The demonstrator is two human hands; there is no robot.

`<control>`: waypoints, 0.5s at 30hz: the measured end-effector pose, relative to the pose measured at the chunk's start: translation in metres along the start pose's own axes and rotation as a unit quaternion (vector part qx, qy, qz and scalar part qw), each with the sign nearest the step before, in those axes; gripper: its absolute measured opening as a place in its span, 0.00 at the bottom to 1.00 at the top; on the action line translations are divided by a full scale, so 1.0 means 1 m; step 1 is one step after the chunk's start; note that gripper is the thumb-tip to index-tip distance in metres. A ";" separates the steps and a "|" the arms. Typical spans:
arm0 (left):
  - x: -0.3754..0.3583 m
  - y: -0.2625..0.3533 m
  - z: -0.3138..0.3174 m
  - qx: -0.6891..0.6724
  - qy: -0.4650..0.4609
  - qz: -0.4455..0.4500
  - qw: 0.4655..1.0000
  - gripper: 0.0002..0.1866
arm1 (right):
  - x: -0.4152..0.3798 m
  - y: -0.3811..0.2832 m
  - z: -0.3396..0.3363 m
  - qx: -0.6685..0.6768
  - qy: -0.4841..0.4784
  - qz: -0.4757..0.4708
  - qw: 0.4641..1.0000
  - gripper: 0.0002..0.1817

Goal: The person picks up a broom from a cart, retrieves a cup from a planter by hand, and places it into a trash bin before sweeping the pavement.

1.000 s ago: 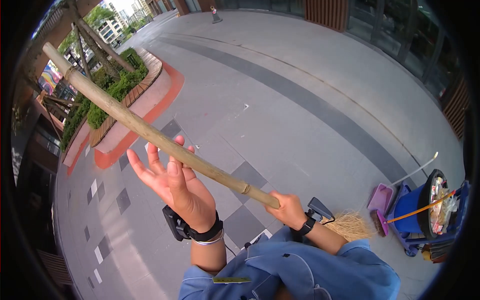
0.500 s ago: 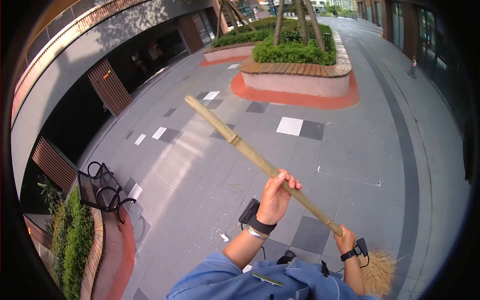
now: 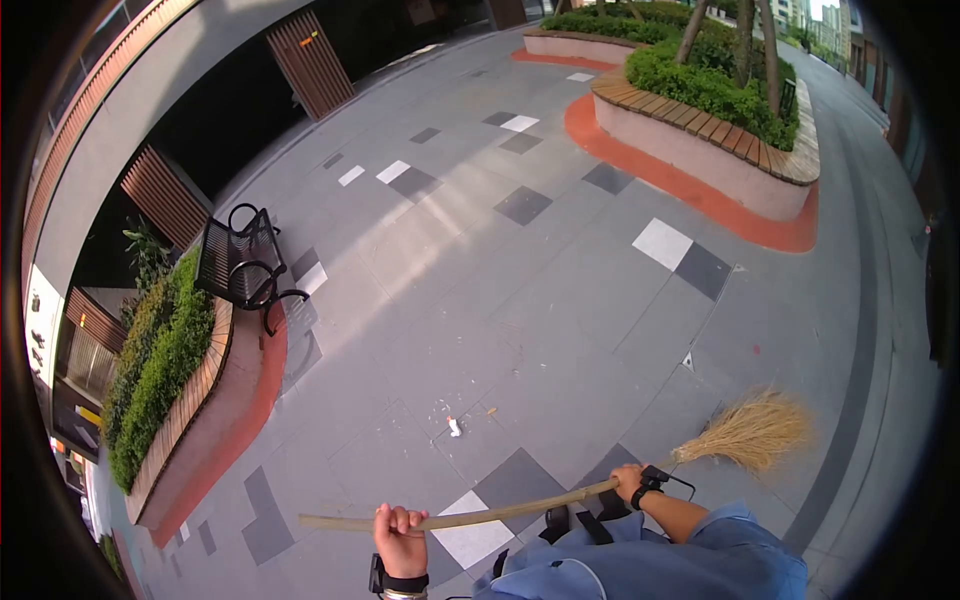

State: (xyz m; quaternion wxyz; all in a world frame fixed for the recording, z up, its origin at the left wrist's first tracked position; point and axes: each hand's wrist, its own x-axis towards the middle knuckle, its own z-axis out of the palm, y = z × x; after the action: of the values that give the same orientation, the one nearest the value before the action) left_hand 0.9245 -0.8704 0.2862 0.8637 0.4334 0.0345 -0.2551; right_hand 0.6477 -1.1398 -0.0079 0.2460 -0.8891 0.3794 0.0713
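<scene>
We note the broom (image 3: 560, 495) held level across the bottom of the frame, both hands clamped on its bamboo handle: the left hand (image 3: 400, 527) fisted around it near the bottom centre-left, the right hand (image 3: 630, 482) gripping it further right, close to the straw head (image 3: 745, 432), which hangs lifted off the pavement (image 3: 520, 290) at lower right. We judge the sweeping as barely begun here: a small white scrap (image 3: 454, 427) and a few pale specks lie unswept on the grey slabs just above the handle, and the bristles do not touch the ground. Elsewhere the paving looks clean, though fine litter would be too small to tell. A black bench (image 3: 243, 262) stands at left beside a hedge planter (image 3: 165, 375); a second planter (image 3: 720, 130) with trees sits upper right. Hidden or unclear: the lens rim blacks out the frame corners, the blue sleeves (image 3: 660, 560) cover the ground at the feet, and we cannot make out what the scrap is.
</scene>
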 end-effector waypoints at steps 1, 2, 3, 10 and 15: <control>-0.017 0.018 -0.010 -0.015 0.062 0.044 0.997 0.17 | 0.019 -0.022 0.001 -0.006 -0.027 -0.062 0.998 0.07; -0.035 0.033 -0.029 -0.018 0.095 0.093 0.991 0.18 | 0.043 -0.039 0.017 -0.013 -0.077 -0.117 0.990 0.09; -0.063 0.052 -0.022 -0.038 0.142 0.116 0.982 0.16 | 0.053 -0.071 0.005 0.009 -0.111 -0.149 0.983 0.10; -0.154 0.062 -0.028 -0.055 0.333 0.291 0.895 0.19 | 0.123 -0.194 -0.006 -0.022 -0.093 -0.375 0.922 0.12; -0.225 0.077 -0.105 -0.112 0.403 0.374 0.828 0.19 | 0.087 -0.256 -0.056 -0.035 -0.191 -0.482 0.854 0.11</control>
State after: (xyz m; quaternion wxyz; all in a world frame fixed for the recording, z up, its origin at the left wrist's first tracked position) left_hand 0.7829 -0.6597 0.3408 0.8449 0.3779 0.2426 0.2905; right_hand 0.8868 -1.0717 0.1117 0.2857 -0.9375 -0.1537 0.1260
